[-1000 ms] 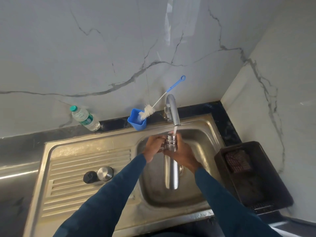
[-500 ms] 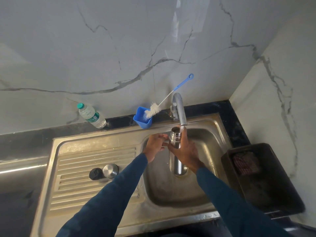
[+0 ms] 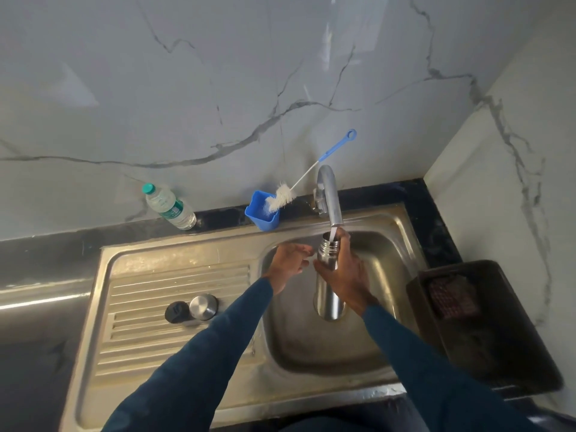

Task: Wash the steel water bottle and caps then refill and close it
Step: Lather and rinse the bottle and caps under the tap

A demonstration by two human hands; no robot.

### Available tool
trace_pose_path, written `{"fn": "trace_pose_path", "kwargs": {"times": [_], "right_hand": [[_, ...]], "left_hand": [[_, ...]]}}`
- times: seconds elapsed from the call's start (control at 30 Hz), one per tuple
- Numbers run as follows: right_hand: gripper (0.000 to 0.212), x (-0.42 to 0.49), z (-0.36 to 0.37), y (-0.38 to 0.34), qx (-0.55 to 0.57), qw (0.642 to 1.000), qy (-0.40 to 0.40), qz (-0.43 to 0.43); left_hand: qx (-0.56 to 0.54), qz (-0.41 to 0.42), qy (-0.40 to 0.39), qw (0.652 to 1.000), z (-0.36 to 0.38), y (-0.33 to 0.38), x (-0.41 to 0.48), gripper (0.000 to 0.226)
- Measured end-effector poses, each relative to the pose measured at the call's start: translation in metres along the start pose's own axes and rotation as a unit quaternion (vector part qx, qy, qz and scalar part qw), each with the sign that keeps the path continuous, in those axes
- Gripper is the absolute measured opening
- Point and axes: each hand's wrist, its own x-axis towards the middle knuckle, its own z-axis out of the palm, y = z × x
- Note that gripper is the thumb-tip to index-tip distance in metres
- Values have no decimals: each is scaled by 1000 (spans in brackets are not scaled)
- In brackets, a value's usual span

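Head view: my right hand grips the steel bottle under the running tap; my left hand hangs loose beside it, holding nothing

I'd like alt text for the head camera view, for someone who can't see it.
A right hand holds an open steel bottle under a running tap over a steel sink, the left hand open beside it. Two caps sit on the draining board.
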Motion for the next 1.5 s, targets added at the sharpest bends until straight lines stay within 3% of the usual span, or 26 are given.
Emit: {"fn": "trace_pose_path", "kwargs": {"times": [0.1,0.2,0.33,0.5,0.67,0.87,1.5], "right_hand": [[85,-2,1,-5,39,997,72,-14],[81,3,1,-9,12,1000,-1,-17],[83,4,-2,-10,63,996,58,-12],[71,11,-13,-6,80,991,-108,30],[64,18,-14,6,234,931,-185,209],[73,11,8,30,368,851,-234,293],[67,10,1,29,508,759,-250,320]], "left_hand": [[0,13,11,1000,2,5,1,21],[13,10,-3,1000,3,2,0,25],[31,10,11,999,0,6,-4,18],[52,41,-18,998,6,7,-16,22],[23,65,-46,997,18,16,-20,25],[45,34,-75,996,25,21,-14,17],[71,21,-89,993,17,21,-9,30]]}}
